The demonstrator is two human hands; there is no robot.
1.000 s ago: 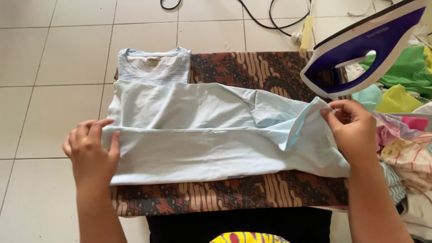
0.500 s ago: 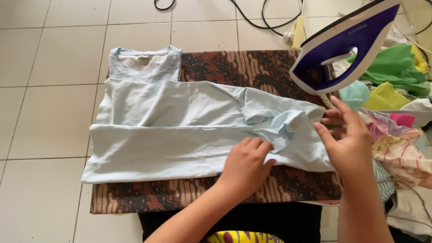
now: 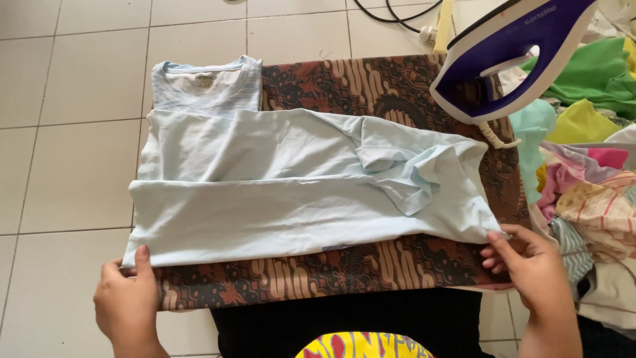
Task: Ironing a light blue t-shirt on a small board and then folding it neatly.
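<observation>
On a batik-covered ironing board (image 3: 371,86), a folded pale blue shirt (image 3: 291,192) lies flat, left hand (image 3: 126,301) and right hand (image 3: 533,268) each pinching a near corner, though an uneven pull could undo the bunched sleeve fold beside the upright iron (image 3: 510,59).

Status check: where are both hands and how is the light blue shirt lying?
Left hand pinches shirt's near left corner; right hand pinches near right corner. Light blue shirt folded lengthwise on patterned board. Iron upright, far right.
</observation>
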